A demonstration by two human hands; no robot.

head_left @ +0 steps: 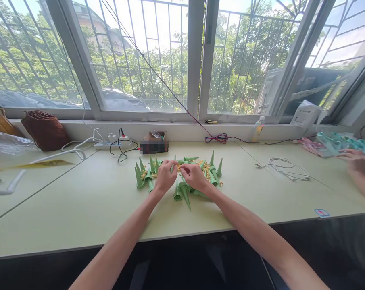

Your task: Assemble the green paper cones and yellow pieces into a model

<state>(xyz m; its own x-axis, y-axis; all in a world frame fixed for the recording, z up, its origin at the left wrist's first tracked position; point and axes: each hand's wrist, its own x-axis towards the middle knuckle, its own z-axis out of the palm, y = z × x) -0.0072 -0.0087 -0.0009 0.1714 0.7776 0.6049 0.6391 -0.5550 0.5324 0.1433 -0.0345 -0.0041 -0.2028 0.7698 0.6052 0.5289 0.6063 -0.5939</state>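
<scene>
My left hand and my right hand meet over the middle of a pile on the table. The fingers of both are pinched together, almost tip to tip. Whatever they hold is too small and too covered to name. Around them lie several green plastic cone-shaped spikes, some upright, others on their sides with hollow ends showing. Small yellowish pieces are scattered among the spikes, partly hidden behind my hands.
A small box and a power strip stand behind the pile. Coiled white cable lies to the right. Another person's hand touches teal plastic at far right. A bottle stands near the window. The table's front edge is close.
</scene>
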